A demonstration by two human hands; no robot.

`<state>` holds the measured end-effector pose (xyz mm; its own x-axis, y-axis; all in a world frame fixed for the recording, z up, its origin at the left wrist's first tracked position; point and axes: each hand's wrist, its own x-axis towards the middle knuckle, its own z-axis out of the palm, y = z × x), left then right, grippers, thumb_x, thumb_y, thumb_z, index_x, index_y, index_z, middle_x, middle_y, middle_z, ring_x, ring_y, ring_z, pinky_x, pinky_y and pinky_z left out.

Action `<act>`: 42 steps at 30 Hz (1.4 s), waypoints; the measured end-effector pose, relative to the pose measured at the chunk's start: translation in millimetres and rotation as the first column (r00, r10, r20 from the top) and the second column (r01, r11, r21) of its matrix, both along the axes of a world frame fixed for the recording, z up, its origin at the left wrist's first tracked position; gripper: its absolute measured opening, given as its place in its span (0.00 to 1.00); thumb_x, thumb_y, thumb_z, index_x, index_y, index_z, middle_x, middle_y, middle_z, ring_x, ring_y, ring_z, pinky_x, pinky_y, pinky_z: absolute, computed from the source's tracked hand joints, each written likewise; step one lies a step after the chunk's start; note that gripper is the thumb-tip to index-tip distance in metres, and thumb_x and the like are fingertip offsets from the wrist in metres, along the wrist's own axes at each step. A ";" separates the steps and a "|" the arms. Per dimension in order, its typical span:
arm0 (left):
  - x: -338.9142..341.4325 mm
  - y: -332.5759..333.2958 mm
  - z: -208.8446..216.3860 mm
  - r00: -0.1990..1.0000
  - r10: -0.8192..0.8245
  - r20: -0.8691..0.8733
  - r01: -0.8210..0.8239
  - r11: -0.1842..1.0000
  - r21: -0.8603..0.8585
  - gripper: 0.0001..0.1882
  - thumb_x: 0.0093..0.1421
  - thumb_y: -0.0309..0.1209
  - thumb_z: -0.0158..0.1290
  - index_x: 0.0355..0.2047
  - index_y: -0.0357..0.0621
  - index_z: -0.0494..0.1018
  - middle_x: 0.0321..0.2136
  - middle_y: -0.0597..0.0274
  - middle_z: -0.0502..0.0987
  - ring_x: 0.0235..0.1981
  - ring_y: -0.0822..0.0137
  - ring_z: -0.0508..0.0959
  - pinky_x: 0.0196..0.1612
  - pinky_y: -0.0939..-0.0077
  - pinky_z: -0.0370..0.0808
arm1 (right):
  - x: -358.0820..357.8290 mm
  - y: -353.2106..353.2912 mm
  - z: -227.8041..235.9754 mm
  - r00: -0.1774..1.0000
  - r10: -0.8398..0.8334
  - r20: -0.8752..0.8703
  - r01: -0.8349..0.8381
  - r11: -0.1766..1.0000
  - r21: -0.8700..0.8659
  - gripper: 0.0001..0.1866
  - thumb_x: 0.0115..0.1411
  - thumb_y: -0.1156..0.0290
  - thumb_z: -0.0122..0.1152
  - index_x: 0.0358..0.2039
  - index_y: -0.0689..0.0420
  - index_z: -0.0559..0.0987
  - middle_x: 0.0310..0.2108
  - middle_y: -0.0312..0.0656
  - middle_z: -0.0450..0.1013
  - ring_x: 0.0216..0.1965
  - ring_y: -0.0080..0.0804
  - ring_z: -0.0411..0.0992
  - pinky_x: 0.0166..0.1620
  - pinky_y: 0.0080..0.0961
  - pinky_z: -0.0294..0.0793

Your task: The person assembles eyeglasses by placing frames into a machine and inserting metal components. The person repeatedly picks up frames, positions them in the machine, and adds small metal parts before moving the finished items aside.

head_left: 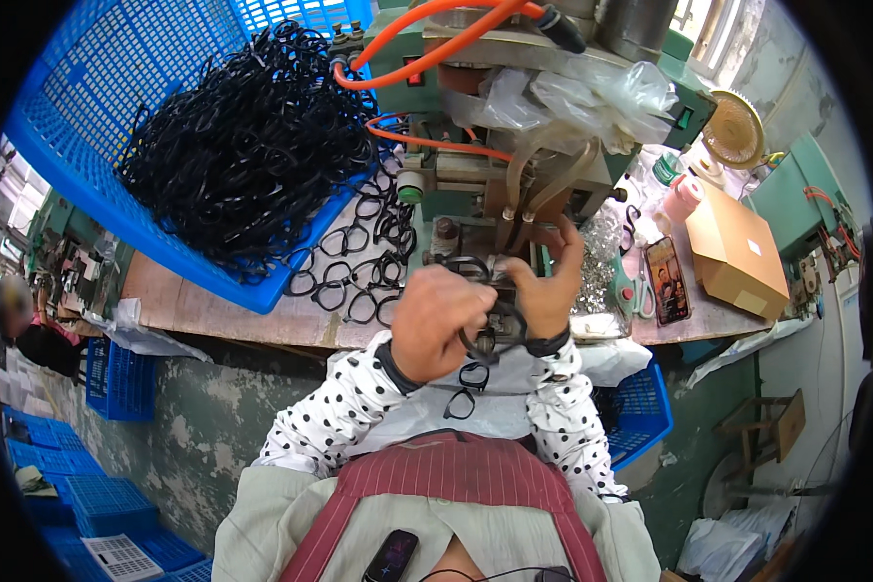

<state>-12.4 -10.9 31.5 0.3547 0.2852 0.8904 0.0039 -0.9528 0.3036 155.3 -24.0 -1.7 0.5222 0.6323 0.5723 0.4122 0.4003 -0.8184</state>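
Note:
In front of the green bench machine (446,165), my left hand (435,315) is closed on a black glasses frame (471,341). One rim of the frame hangs below the fingertips, close to the metal fixture. My right hand (551,291) is beside the fixture, its thumb and forefinger apart. The other fingers of that hand are partly hidden. Below my hands, black glasses frames (460,404) lie on white sheeting over my lap. Left of the machine, several more black frames (361,307) are spread on the table.
A blue basket (78,160) heaped with black frames (252,145) stands at the left. To the right are metal shavings (599,262), scissors (642,296), a phone (667,281) and a cardboard box (737,252). Orange hoses (398,78) cross the machine. Another blue basket (643,417) is below the table edge.

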 end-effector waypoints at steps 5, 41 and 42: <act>13.0 -4.8 -15.8 0.958 -0.152 -0.242 0.181 0.978 0.101 0.26 0.47 0.18 0.53 0.50 0.39 0.72 0.49 0.54 0.75 0.45 0.54 0.76 0.53 0.57 0.73 | 78.6 -12.6 -23.0 0.933 -0.324 0.155 0.339 0.937 -0.080 0.26 0.47 0.75 0.70 0.49 0.57 0.75 0.40 0.43 0.77 0.42 0.35 0.74 0.48 0.31 0.71; 0.7 162.2 -138.3 0.336 0.512 -0.791 -0.941 0.221 -0.256 0.16 0.55 0.40 0.51 0.43 0.55 0.76 0.47 0.59 0.72 0.52 0.48 0.66 0.48 0.44 0.64 | 116.0 -32.3 -88.7 0.843 -0.424 0.332 0.534 0.737 -0.413 0.06 0.60 0.76 0.54 0.38 0.56 0.74 0.30 0.51 0.75 0.33 0.53 0.74 0.35 0.44 0.70; -3.0 157.8 -136.6 0.344 0.553 -0.759 -0.938 0.248 -0.244 0.15 0.55 0.39 0.52 0.43 0.55 0.76 0.47 0.60 0.72 0.52 0.48 0.67 0.48 0.44 0.64 | 116.5 -33.9 -88.2 0.805 -0.421 0.418 0.569 0.746 -0.345 0.06 0.58 0.77 0.55 0.37 0.55 0.75 0.30 0.49 0.75 0.34 0.51 0.73 0.36 0.43 0.70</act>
<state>-15.4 146.8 -105.1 -0.0977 0.9751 0.1990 0.9108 0.0071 0.4127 271.8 -57.9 -89.9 0.6849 0.5475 0.4808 0.6963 -0.2974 -0.6533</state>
